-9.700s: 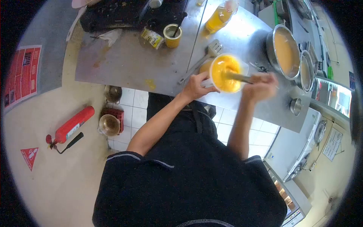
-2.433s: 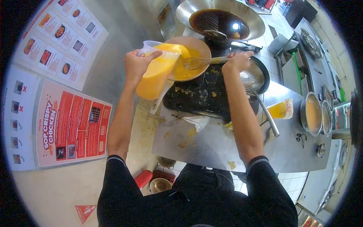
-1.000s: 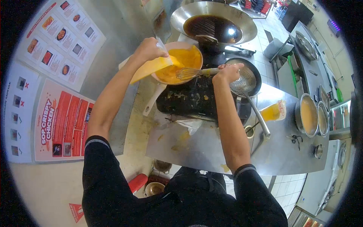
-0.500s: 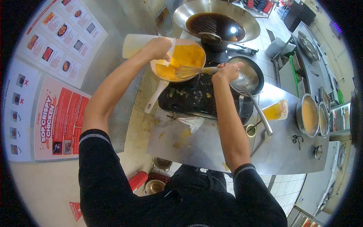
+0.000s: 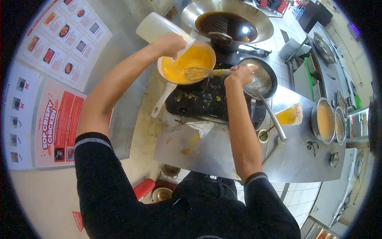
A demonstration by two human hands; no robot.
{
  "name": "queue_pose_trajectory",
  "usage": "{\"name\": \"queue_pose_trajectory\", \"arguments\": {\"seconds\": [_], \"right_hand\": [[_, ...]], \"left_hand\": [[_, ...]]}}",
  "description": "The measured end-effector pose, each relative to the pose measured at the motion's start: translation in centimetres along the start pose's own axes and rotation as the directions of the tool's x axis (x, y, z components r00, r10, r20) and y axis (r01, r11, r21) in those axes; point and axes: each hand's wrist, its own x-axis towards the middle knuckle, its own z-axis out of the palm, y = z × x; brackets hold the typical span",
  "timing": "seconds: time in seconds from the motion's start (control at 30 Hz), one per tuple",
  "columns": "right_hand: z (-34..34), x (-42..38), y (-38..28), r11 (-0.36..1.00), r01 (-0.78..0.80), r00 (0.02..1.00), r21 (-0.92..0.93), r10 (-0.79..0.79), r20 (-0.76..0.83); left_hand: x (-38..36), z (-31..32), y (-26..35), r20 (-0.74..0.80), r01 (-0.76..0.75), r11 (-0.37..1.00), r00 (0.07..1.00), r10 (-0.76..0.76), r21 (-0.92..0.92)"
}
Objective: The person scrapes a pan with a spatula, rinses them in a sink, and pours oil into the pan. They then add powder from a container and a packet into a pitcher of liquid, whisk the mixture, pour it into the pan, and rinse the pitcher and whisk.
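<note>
My left hand (image 5: 172, 44) is closed round a white plastic jug (image 5: 161, 27), tipped steeply with its mouth down over a pan. A light-coloured pan (image 5: 165, 95) with a long pale handle sits on the black stove (image 5: 195, 101). Yellow-orange liquid (image 5: 193, 59) fills the pan. My right hand (image 5: 240, 75) grips the handle of a wire whisk (image 5: 197, 73), whose wires dip into the liquid near the pan's right side. The jug's mouth is partly hidden by my left hand.
A large wok (image 5: 191, 14) of dark oil stands behind. Right of my right hand, a perforated ladle (image 5: 258, 79) rests in a dark pan (image 5: 272, 85). Farther right are a bag of yellow liquid (image 5: 289, 115), a small open tin (image 5: 263, 136), scissors (image 5: 310, 146) and metal bowls (image 5: 316, 123).
My left hand has tilted the jug more steeply, its base rising, and the left elbow has swung outward. The liquid in the pan looks smoother. The right hand has barely moved.
</note>
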Motion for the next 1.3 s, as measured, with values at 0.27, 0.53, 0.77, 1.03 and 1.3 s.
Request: {"name": "queue_pose_trajectory", "arguments": {"seconds": [0.27, 0.53, 0.77, 1.03, 1.3], "right_hand": [[-0.3, 0.5, -0.8, 0.999, -0.022, 0.999, 0.042, 0.021, 0.027], [0.1, -0.6, -1.6, 0.999, 0.009, 0.999, 0.043, -0.011, 0.049], [-0.1, -0.8, -2.2, 0.996, 0.029, 0.997, 0.081, -0.034, 0.062], [1.3, -0.8, -3.6, 0.983, 0.116, 0.984, 0.141, -0.133, 0.119], [6.3, -6.1, -7.6, 0.941, 0.126, 0.927, 0.313, -0.224, 0.301]], "left_hand": [[-1.3, 0.8, -0.1, 0.032, 0.024, 1.0, 0.999, -0.025, 0.014], [-1.9, 2.4, 0.7, -0.023, 0.01, 1.0, 1.0, -0.01, -0.01], [-2.4, 4.4, 0.6, -0.044, -0.039, 0.996, 0.998, 0.042, 0.077], [-4.4, 5.9, -0.8, -0.496, 0.176, 0.945, 0.816, -0.296, -0.275], [-6.6, 7.0, 3.1, -0.391, 0.156, 0.486, 0.411, -0.823, -0.86]]}}
